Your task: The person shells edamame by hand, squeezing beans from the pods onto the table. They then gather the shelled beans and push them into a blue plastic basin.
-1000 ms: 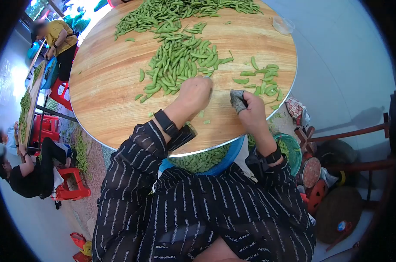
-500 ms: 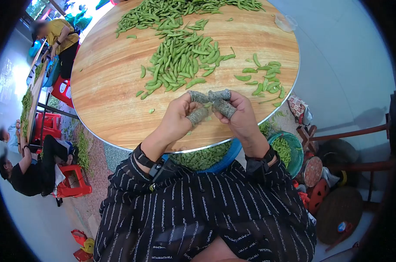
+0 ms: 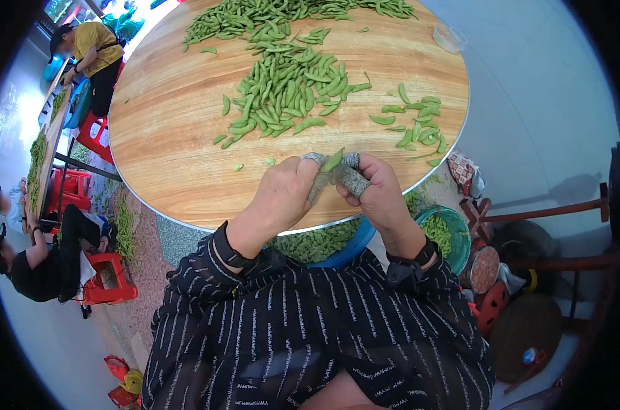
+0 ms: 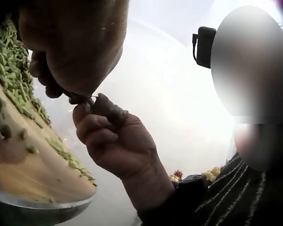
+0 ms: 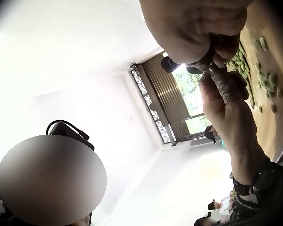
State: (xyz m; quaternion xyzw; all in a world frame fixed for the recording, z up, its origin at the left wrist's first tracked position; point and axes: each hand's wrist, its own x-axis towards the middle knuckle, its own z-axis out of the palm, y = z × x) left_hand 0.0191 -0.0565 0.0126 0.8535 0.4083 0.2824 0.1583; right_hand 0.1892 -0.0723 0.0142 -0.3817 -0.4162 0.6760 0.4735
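A green soybean pod [image 3: 333, 160] sticks up between the two hands, above the near part of the round wooden table [image 3: 166, 150]. The left hand [image 3: 276, 195] pinches it from one side, and the right hand [image 3: 384, 198] meets it from the other with thumb and forefinger. Grey knitted sleeves [image 3: 355, 182] cover the thumbs and forefingers. In the left wrist view, the right hand [image 4: 120, 146] has its fingertips against those of the left. Beyond the hands lies a pile of pods [image 3: 276, 96]; a smaller scattered group [image 3: 423, 126] is to the right.
A large heap of pods [image 3: 255, 24] spreads over the table's far side, near a clear plastic cup [image 3: 448, 38]. Below the near edge stands a blue basin [image 3: 366, 234] of green pieces, with a green basket [image 3: 461, 239] to its right. People sit at a long table on the left.
The left hand has come back from the pile to meet the right hand. A pod now shows upright between their fingertips, and both hands have shifted slightly.
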